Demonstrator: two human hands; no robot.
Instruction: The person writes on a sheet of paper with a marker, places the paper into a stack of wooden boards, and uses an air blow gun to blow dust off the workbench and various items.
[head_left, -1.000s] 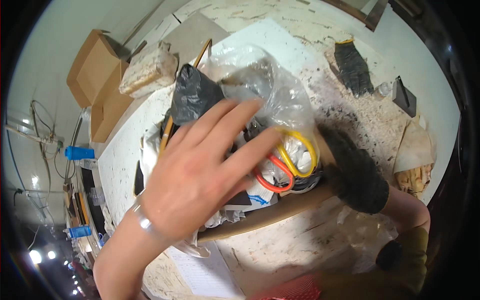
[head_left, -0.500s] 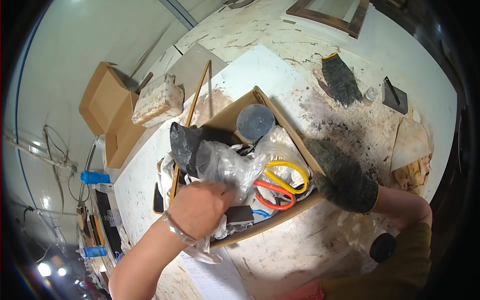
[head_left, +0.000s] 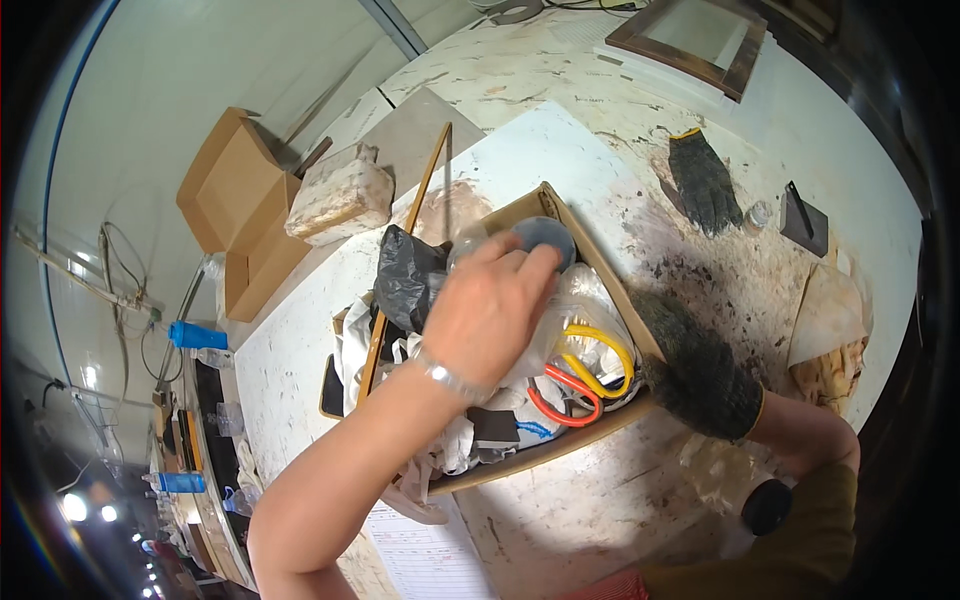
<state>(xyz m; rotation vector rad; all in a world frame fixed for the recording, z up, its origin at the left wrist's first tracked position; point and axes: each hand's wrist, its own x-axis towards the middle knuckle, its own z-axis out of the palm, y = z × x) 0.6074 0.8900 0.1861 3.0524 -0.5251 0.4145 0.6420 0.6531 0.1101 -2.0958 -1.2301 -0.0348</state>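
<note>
A cardboard box (head_left: pixel 612 290) full of mixed things stands before me. My bare left hand (head_left: pixel 490 310) reaches into it. Its fingers, a little blurred, are spread over a round container with a grey lid (head_left: pixel 540 240); their tips are partly hidden. Under and beside that hand lies clear plastic wrapping (head_left: pixel 590 290), next to a black plastic bag (head_left: pixel 405 275). Yellow (head_left: pixel 618 350) and red (head_left: pixel 565 405) loop-shaped handles stick out near the front right. My gloved right hand (head_left: pixel 700 365) holds the box's right side from outside; its fingers are partly hidden by the wall.
A wooden stick (head_left: pixel 430 180) leans along the box's left side. Farther left are an open cardboard carton (head_left: pixel 235 215) and a wrapped block (head_left: pixel 340 195). A dark glove (head_left: pixel 703 182) lies at the right. A black-lidded jar (head_left: pixel 766 506) stands near my right arm; a written sheet (head_left: pixel 425 550) lies in front.
My left hand has moved from the box's front left, by the clear plastic, up and right to the round container. My right hand stays at the box's side. The whole view has shifted slightly.
</note>
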